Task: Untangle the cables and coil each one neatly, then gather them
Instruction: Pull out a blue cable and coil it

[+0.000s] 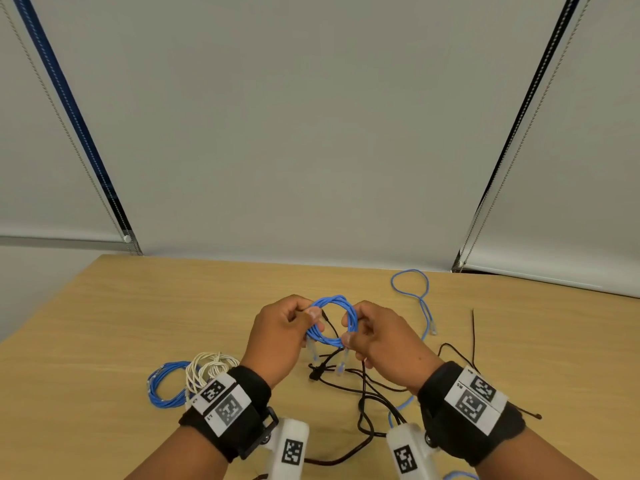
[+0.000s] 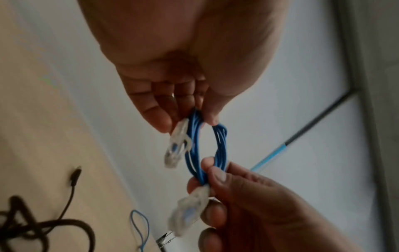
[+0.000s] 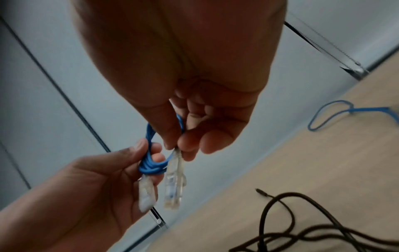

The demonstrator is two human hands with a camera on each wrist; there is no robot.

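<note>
A blue network cable wound into a small coil (image 1: pixel 334 318) hangs above the table between both hands. My left hand (image 1: pixel 304 318) pinches the coil's left side (image 2: pixel 195 129), and my right hand (image 1: pixel 349 332) pinches its right side (image 3: pixel 179 124). Two clear plugs (image 1: pixel 344 363) dangle below the coil (image 3: pixel 172 184). Under the hands lies a tangled black cable (image 1: pixel 363 386). A loose blue cable (image 1: pixel 420 299) with a loop lies at the back right. A coiled blue cable (image 1: pixel 166 386) and a coiled white cable (image 1: pixel 207 370) rest at the front left.
The wooden table (image 1: pixel 173 306) ends at a grey wall with blinds and bead cords (image 1: pixel 519 140). A thin black strip (image 1: pixel 473 332) lies at the right. Another bit of blue cable (image 1: pixel 459 475) shows at the bottom edge.
</note>
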